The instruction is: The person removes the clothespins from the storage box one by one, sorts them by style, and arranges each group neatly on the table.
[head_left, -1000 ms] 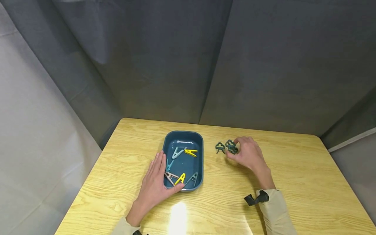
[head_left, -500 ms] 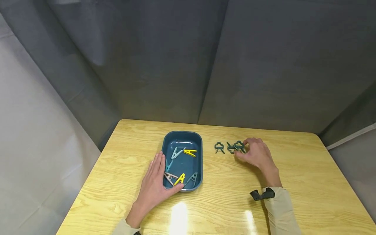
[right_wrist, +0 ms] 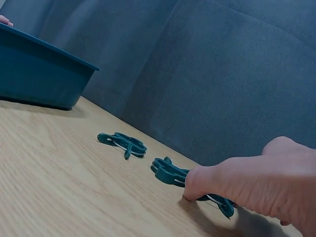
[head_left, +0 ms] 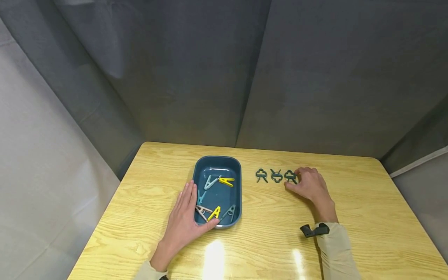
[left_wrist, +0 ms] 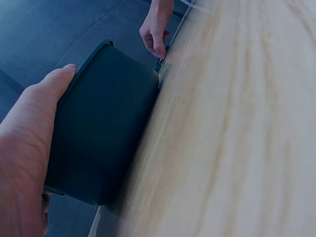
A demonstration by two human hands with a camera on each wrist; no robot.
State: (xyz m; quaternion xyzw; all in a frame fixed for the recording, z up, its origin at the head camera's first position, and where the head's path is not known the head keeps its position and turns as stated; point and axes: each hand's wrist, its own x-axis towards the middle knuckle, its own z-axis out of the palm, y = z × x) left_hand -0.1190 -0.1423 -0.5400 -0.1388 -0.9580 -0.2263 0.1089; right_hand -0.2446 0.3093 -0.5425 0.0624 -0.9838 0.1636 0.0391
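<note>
Three dark green plant clips lie in a row right of a dark blue bin (head_left: 240,194). My right hand (head_left: 312,188) pinches the right-hand plant clip (head_left: 290,175) between thumb and fingers, close over the table; the thumb hides part of it in the right wrist view. Beside it are the middle plant clip (head_left: 276,177) and the left plant clip (head_left: 261,174); the middle one faces the opposite way. Resting on the bin's near left corner, my left hand (head_left: 183,217) has straight fingers along the left side and its thumb (left_wrist: 57,81) at the rim.
Inside the bin are several clothespins, including a light blue clothespin (head_left: 210,182), a yellow clothespin (head_left: 226,181) and a dark green clothespin (head_left: 229,212). The wooden table (head_left: 266,237) ends at the back before a grey curtain (head_left: 308,97).
My right hand has moved right with one plant clip. The bunched clips have come apart into a spaced row. My left hand has stayed on the bin.
</note>
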